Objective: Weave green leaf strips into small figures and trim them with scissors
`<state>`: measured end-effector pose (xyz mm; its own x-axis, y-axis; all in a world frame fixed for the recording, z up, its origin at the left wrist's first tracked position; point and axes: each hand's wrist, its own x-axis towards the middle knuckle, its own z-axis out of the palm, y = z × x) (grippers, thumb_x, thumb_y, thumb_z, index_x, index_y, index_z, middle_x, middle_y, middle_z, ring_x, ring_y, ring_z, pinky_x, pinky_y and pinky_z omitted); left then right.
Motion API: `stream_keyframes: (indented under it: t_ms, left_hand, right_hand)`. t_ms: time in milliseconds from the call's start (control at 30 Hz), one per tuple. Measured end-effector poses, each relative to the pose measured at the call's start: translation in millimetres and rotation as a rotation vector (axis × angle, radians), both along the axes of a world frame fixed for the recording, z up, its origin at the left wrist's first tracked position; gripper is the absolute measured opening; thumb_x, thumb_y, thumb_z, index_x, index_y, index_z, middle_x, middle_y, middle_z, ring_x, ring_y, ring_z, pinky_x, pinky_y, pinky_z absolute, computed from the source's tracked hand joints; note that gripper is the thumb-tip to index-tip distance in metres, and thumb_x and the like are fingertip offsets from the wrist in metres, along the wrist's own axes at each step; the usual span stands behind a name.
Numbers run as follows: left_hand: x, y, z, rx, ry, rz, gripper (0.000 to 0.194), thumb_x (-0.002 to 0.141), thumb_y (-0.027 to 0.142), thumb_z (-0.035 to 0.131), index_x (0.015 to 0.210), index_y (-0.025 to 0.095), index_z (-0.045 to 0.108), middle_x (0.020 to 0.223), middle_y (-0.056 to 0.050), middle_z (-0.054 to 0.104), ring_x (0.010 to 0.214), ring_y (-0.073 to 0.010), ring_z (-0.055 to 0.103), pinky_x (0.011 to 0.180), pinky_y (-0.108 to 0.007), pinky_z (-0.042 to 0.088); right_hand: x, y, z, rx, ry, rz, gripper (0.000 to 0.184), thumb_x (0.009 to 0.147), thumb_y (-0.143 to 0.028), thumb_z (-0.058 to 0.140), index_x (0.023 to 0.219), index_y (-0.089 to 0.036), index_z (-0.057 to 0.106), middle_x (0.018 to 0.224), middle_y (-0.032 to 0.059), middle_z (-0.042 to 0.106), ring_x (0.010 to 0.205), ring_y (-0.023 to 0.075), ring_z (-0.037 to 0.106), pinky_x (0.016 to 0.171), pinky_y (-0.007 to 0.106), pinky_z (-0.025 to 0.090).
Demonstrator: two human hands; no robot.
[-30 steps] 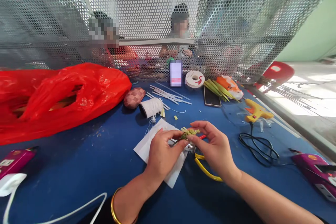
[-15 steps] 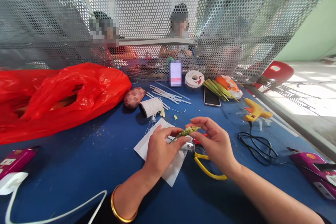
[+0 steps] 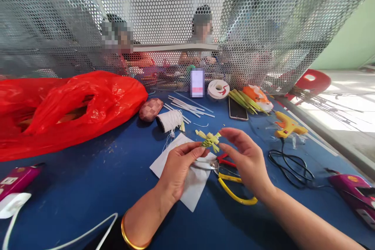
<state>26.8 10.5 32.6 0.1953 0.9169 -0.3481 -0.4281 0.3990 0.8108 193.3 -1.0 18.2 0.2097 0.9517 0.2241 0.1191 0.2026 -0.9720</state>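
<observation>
A small woven green leaf piece [image 3: 210, 140], with pale leaf ends sticking out, is pinched between the thumb and fingers of my left hand [image 3: 178, 166]. My right hand [image 3: 246, 160] is just to its right, thumb and forefinger apart around the piece's right end; whether a fingertip touches it I cannot tell. Under the hands lie scissors with red and yellow handles [image 3: 234, 195], their blades over a white paper sheet [image 3: 191, 191]. The right hand partly covers the handles.
Behind are a thread spool [image 3: 170, 120], white strips [image 3: 187, 105], a checkered pouch [image 3: 150, 109], a ribbon roll [image 3: 218, 89] and leaf strips [image 3: 244, 100] on a phone [image 3: 238, 110]. A yellow glue gun [image 3: 288, 125] with its cord stands right, a red bag [image 3: 117, 90] left. Two people sit beyond the mesh [image 3: 164, 8].
The leaf piece has turned, so its spread ends now show. My right thumb and forefinger have moved apart from their hold on it. More of the scissors shows.
</observation>
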Motion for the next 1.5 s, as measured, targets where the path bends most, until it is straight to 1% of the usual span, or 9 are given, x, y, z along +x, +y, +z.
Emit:
stream_keyframes:
  t_ms: [67, 133, 367, 633, 767, 900, 1000, 1267, 1500]
  left_hand:
    - [0, 1, -1.6, -0.017, -0.058, 0.047, 0.024, 0.062, 0.023, 0.084, 0.082, 0.015, 0.076, 0.078, -0.006, 0.075, 0.079, -0.0154, 0.066, 0.083, -0.028, 0.048]
    - [0, 1, -4.1, -0.044, -0.109, 0.076, 0.023, 0.062, 0.022, 0.084, 0.082, 0.016, 0.076, 0.079, -0.004, 0.075, 0.078, -0.013, 0.065, 0.081, -0.025, 0.048]
    - [4, -6, -13.4, -0.091, -0.207, 0.042, 0.024, 0.062, 0.02, 0.085, 0.085, 0.019, 0.077, 0.091, -0.004, 0.075, 0.082, -0.0125, 0.065, 0.075, -0.021, 0.049]
    - [9, -10, -12.5, -0.158, -0.212, -0.022, 0.027, 0.062, 0.02, 0.085, 0.088, 0.017, 0.077, 0.089, -0.005, 0.074, 0.077, -0.012, 0.064, 0.074, -0.022, 0.051]
    - [10, -13, -8.3, -0.077, -0.169, -0.103, 0.029, 0.062, 0.02, 0.085, 0.088, 0.013, 0.076, 0.088, -0.007, 0.074, 0.081, -0.0147, 0.065, 0.081, -0.025, 0.049]
    - [11, -12, -3.1, 0.032, -0.171, -0.031, 0.026, 0.063, 0.019, 0.085, 0.086, 0.015, 0.073, 0.088, -0.005, 0.074, 0.083, -0.0161, 0.065, 0.082, -0.027, 0.048]
    - [10, -10, -2.1, 0.015, -0.183, -0.025, 0.029, 0.062, 0.018, 0.085, 0.088, 0.015, 0.073, 0.089, -0.006, 0.074, 0.08, -0.0154, 0.066, 0.079, -0.027, 0.048]
    - [9, -11, -2.1, -0.03, -0.164, -0.105, 0.023, 0.065, 0.02, 0.083, 0.084, 0.012, 0.074, 0.083, -0.006, 0.073, 0.074, -0.0125, 0.064, 0.074, -0.024, 0.047]
    - [9, -12, -1.8, 0.009, -0.111, -0.093, 0.025, 0.064, 0.02, 0.083, 0.085, 0.014, 0.071, 0.079, -0.003, 0.071, 0.072, -0.0124, 0.062, 0.075, -0.026, 0.047]
  right_hand:
    - [-4, -2, 1.7, -0.135, 0.077, 0.078, 0.024, 0.078, -0.037, 0.07, 0.095, -0.02, 0.069, 0.093, 0.0054, 0.072, 0.086, 0.0219, 0.067, 0.074, 0.035, 0.054]
    - [-9, -5, 5.5, -0.226, 0.138, 0.185, 0.026, 0.075, -0.04, 0.072, 0.091, -0.019, 0.071, 0.087, 0.0047, 0.074, 0.078, 0.0199, 0.067, 0.069, 0.032, 0.054]
    - [-24, -12, 13.5, -0.248, 0.298, 0.231, 0.025, 0.066, -0.036, 0.08, 0.084, -0.021, 0.073, 0.087, 0.0043, 0.074, 0.084, 0.0217, 0.067, 0.08, 0.036, 0.054]
    - [-27, -12, 9.8, -0.268, 0.589, 0.231, 0.025, 0.065, -0.027, 0.083, 0.086, -0.022, 0.072, 0.083, 0.0017, 0.073, 0.079, 0.0181, 0.065, 0.074, 0.029, 0.051]
    - [-22, -11, 7.8, -0.261, 0.506, 0.183, 0.019, 0.065, -0.03, 0.084, 0.077, -0.02, 0.071, 0.074, -0.0008, 0.07, 0.068, 0.0132, 0.059, 0.066, 0.024, 0.048]
    - [-18, -8, 7.0, -0.208, 0.284, 0.216, 0.021, 0.068, -0.033, 0.082, 0.081, -0.02, 0.072, 0.082, 0.0006, 0.069, 0.077, 0.0152, 0.058, 0.072, 0.026, 0.046]
    - [-15, -7, 8.0, -0.197, 0.168, 0.217, 0.024, 0.069, -0.036, 0.08, 0.083, -0.019, 0.071, 0.083, 0.0016, 0.068, 0.079, 0.0162, 0.057, 0.073, 0.028, 0.046]
    - [-12, -7, 13.6, -0.219, 0.217, 0.208, 0.03, 0.064, -0.035, 0.083, 0.077, -0.019, 0.062, 0.075, -0.0016, 0.064, 0.068, 0.0126, 0.055, 0.064, 0.025, 0.047]
    - [-14, -9, 11.0, -0.191, 0.144, 0.131, 0.025, 0.076, -0.041, 0.073, 0.077, -0.018, 0.063, 0.071, -0.002, 0.06, 0.065, 0.011, 0.051, 0.059, 0.023, 0.042]
